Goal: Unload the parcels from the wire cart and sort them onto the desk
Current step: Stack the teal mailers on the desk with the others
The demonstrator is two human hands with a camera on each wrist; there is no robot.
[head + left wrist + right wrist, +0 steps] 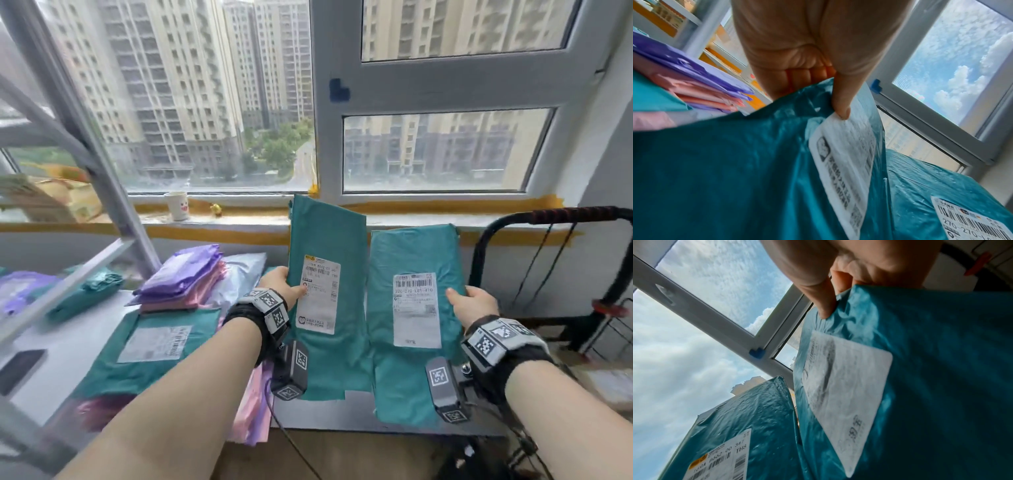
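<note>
I hold two teal plastic parcels upright side by side above the desk's front edge. My left hand pinches the left parcel at its left edge, thumb on its white label. My right hand pinches the right parcel at its right edge, thumb on the front. Each parcel's label faces me. The black wire cart stands at the right, its handle behind the right parcel. Its basket is mostly out of view.
On the desk at the left lie a teal parcel, a purple and pink stack, and pink and purple parcels at the front edge. A phone lies far left. Shelf posts rise at left; a cup stands on the sill.
</note>
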